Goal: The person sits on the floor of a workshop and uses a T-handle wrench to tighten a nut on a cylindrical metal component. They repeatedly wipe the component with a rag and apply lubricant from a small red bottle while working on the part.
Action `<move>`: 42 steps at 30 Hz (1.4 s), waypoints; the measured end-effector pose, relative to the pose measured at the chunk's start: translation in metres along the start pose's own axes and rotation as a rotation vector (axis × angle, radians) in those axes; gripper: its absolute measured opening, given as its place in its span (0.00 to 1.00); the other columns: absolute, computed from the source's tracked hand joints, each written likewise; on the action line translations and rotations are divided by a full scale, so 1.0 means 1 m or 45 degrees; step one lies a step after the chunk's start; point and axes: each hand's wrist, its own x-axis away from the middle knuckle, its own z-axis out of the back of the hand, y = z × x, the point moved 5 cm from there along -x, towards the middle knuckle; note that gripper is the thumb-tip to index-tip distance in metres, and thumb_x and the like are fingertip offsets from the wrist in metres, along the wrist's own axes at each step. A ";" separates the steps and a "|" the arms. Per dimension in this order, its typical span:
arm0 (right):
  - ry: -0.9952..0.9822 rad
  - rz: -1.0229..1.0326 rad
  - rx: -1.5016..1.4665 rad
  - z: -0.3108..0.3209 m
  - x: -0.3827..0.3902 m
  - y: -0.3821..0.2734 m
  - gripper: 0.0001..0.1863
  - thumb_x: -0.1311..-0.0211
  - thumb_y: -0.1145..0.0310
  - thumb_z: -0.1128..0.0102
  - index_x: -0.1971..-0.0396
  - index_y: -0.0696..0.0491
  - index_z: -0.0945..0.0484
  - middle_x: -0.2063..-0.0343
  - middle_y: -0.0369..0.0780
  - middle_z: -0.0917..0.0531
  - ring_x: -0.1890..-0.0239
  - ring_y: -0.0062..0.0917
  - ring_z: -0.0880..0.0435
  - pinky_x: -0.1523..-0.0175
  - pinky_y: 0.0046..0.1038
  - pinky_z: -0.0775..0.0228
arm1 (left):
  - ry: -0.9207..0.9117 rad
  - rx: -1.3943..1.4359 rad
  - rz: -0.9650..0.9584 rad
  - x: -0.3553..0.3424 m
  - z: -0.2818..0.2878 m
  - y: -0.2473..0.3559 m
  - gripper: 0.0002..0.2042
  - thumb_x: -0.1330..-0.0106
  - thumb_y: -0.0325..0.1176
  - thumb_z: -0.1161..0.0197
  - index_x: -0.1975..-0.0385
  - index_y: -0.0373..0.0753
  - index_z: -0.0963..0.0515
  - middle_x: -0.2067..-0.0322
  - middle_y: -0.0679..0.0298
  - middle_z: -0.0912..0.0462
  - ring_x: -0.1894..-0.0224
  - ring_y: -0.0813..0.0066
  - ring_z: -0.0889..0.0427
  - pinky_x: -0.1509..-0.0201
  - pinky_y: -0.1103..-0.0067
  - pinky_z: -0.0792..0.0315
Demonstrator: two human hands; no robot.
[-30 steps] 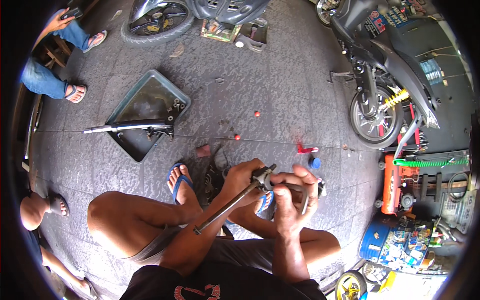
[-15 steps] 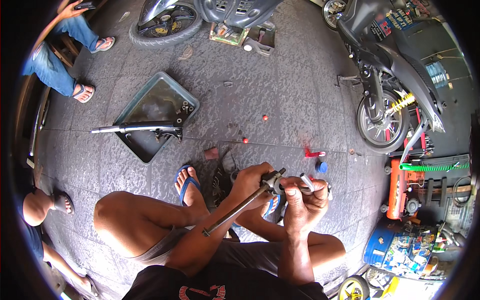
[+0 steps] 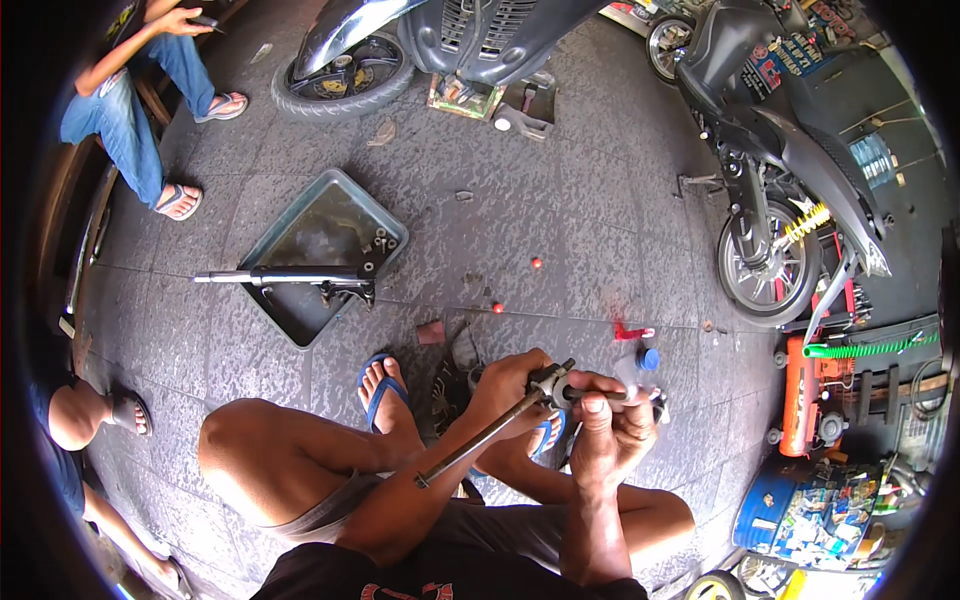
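My left hand is closed round a metal tool, apparently at its knobbed grey head. From that head a long thin rod slants down in front of my left forearm. Close on the right, my right hand is closed, thumb and fingers pinching a short dark cylindrical piece that lines up with the head. Whether the two are joined I cannot tell. Just beyond my right fingers, a clear bottle with a blue cap is on the floor, partly hidden by the hand.
A grey tray ahead left carries a fork leg and several small metal parts. Two red balls and a red piece lie on the floor. Motorcycles stand ahead and right, an orange tank beside them. People sit at left.
The silver tube that stuck up between my right fingers no longer shows there. My view has tilted slightly, so the surroundings sit lower. My left hand keeps its hold on the tool.
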 end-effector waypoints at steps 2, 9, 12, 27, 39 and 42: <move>-0.114 0.044 0.210 0.001 0.002 -0.001 0.19 0.37 0.76 0.32 0.47 0.59 0.25 0.62 0.47 0.13 0.56 0.28 0.14 0.47 0.31 0.24 | 0.017 0.005 -0.006 0.000 0.002 0.005 0.18 0.57 0.29 0.25 0.68 0.39 0.26 0.76 0.56 0.21 0.70 0.53 0.18 0.65 0.67 0.26; -0.021 -0.059 0.021 -0.002 -0.003 -0.003 0.24 0.36 0.74 0.32 0.41 0.58 0.28 0.62 0.47 0.13 0.67 0.20 0.16 0.61 0.20 0.24 | 0.025 0.000 0.009 -0.001 0.002 0.004 0.17 0.57 0.28 0.26 0.68 0.39 0.25 0.76 0.56 0.22 0.71 0.53 0.18 0.65 0.68 0.26; -0.020 -0.012 0.050 0.002 -0.002 0.002 0.22 0.34 0.71 0.34 0.43 0.58 0.27 0.62 0.47 0.13 0.75 0.16 0.22 0.69 0.18 0.28 | 0.017 0.038 0.010 -0.001 0.002 0.005 0.17 0.57 0.28 0.26 0.68 0.39 0.26 0.76 0.56 0.22 0.71 0.53 0.18 0.65 0.68 0.26; -0.004 -0.037 -0.194 -0.010 -0.005 0.000 0.14 0.35 0.75 0.34 0.52 0.58 0.24 0.61 0.48 0.12 0.71 0.16 0.20 0.67 0.18 0.28 | 0.027 -0.029 0.008 -0.004 0.001 0.004 0.19 0.55 0.33 0.22 0.66 0.38 0.24 0.74 0.56 0.19 0.71 0.56 0.16 0.65 0.69 0.24; -0.020 -0.068 -0.082 -0.006 -0.007 -0.002 0.10 0.33 0.73 0.35 0.56 0.59 0.22 0.58 0.47 0.13 0.72 0.15 0.21 0.67 0.19 0.26 | 0.018 -0.038 0.000 -0.004 -0.001 0.003 0.19 0.55 0.34 0.22 0.67 0.39 0.24 0.76 0.56 0.20 0.72 0.57 0.16 0.67 0.69 0.24; 0.043 -0.116 -0.048 -0.005 -0.007 -0.002 0.07 0.34 0.76 0.35 0.59 0.58 0.23 0.59 0.50 0.13 0.72 0.16 0.19 0.67 0.17 0.25 | 0.013 -0.016 0.027 -0.004 -0.001 0.002 0.19 0.56 0.33 0.21 0.67 0.39 0.24 0.75 0.56 0.20 0.72 0.57 0.16 0.67 0.69 0.24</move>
